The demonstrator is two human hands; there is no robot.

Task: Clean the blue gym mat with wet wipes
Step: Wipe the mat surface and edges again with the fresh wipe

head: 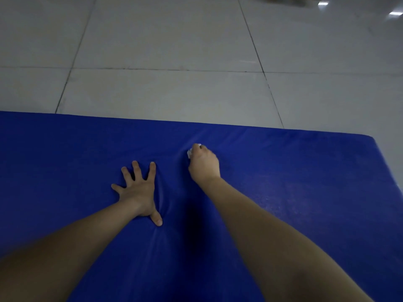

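Observation:
The blue gym mat (294, 182) fills the lower half of the head view, its far edge running left to right across the middle. My left hand (139, 190) lies flat on it with fingers spread, pressing the cover into folds. To its right my right hand (204, 164) grips a small crumpled white wet wipe (190, 152) and holds it down against the mat, not far from the far edge. Most of the wipe is hidden under the curled fingers.
Pale floor tiles (174, 51) with dark grout lines stretch beyond the mat. The mat's right far corner (370, 138) shows at the right. Something dark (290, 0) lies at the top right edge of the floor.

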